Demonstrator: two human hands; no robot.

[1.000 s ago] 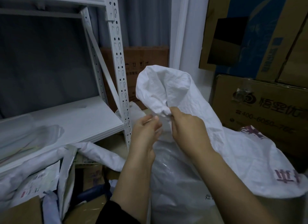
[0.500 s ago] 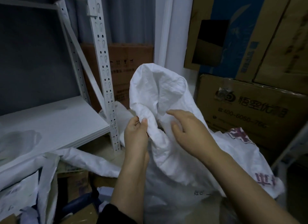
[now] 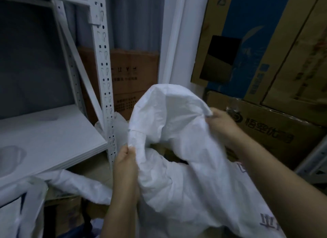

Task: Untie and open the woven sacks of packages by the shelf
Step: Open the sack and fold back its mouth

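A white woven sack (image 3: pixel 178 175) stands in front of me, its top bunched and lifted. My left hand (image 3: pixel 125 165) grips the left edge of the sack's mouth. The right edge is pinched higher up by my right hand (image 3: pixel 221 126). Between the two hands the mouth gapes, and a dark opening with brown packages (image 3: pixel 169 153) shows inside. Red and grey printed characters (image 3: pixel 267 220) mark the sack's right side.
A white metal shelf (image 3: pixel 49 136) with a perforated upright (image 3: pixel 104 78) stands at the left. Another opened white sack (image 3: pixel 31 202) with parcels lies below it. Large cardboard boxes (image 3: pixel 265 128) are stacked at the right, one more box (image 3: pixel 131 81) behind.
My hands have moved apart, the right one up and to the right, pulling the sack's mouth open. The bunched neck they held together a second ago is now spread.
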